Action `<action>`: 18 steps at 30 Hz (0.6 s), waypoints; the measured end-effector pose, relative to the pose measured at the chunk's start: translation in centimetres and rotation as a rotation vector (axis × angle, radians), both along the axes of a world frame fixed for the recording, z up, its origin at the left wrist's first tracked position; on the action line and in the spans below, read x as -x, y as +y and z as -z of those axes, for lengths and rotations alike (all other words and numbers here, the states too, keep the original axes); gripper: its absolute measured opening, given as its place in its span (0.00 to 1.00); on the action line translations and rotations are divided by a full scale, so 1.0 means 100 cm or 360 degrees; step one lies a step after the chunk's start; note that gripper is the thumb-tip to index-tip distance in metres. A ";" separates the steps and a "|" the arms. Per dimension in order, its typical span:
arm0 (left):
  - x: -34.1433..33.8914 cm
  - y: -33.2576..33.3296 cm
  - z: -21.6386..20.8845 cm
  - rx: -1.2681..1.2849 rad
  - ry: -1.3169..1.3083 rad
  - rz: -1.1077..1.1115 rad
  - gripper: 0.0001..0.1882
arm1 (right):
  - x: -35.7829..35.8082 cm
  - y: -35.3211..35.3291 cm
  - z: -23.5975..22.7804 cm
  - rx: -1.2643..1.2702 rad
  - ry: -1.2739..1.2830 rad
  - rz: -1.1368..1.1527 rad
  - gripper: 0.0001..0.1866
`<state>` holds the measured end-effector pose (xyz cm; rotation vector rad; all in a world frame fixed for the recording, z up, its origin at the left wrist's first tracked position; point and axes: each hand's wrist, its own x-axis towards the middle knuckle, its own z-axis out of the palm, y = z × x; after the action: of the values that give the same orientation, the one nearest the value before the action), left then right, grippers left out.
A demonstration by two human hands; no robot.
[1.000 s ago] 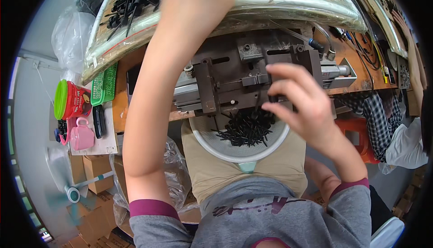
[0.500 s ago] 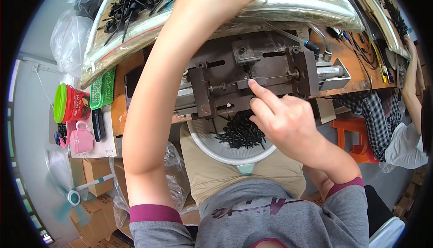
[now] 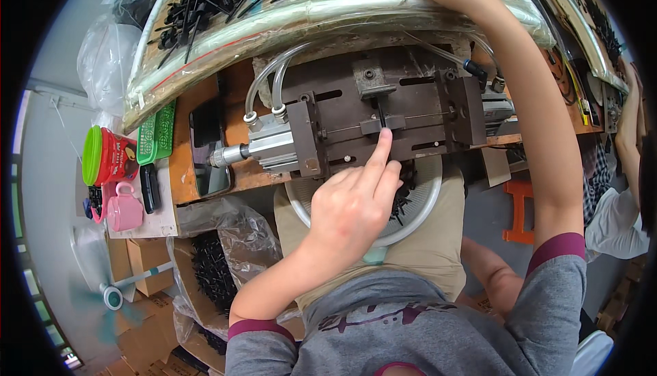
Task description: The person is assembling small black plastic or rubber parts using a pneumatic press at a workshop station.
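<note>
Seemingly left hand (image 3: pixel 356 201) fingertip hides fixture (image 3: pixel 383 112) slot.

The left hand (image 3: pixel 356 201) reaches the dark metal fixture (image 3: pixel 383 112) from below, through the gap over the white bowl (image 3: pixel 410 218) on the lap. Clear hoses (image 3: pixel 263 85) and a silver cylinder (image 3: pixel 263 149) crowd the fixture's left side, and the plastic-wrapped tray edge (image 3: pixel 328 13) walls off the top.

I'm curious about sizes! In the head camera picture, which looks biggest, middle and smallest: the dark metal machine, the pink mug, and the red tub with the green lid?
1. Machine, biggest by far.
2. Red tub.
3. Pink mug. It looks only a little smaller than the tub, so those two are nearly alike.
</note>
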<state>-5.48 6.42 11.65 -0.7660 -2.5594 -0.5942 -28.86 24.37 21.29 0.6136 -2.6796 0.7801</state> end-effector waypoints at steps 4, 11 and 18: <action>0.010 0.001 -0.008 0.0126 -0.0074 -0.0028 0.15 | -0.030 0.002 -0.004 0.0207 -0.0072 -0.0045 0.18; 0.032 -0.010 -0.043 -0.0091 -0.0391 0.0168 0.17 | -0.096 0.022 0.014 0.1040 -0.0048 -0.0381 0.13; 0.159 -0.024 -0.100 -0.0628 0.0082 -0.0070 0.10 | -0.185 0.012 0.061 0.0318 0.0322 -0.0508 0.14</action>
<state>-21.38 4.03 21.66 -0.5761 -2.2991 -1.0101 -10.37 25.58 15.14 1.0228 -2.3150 0.9929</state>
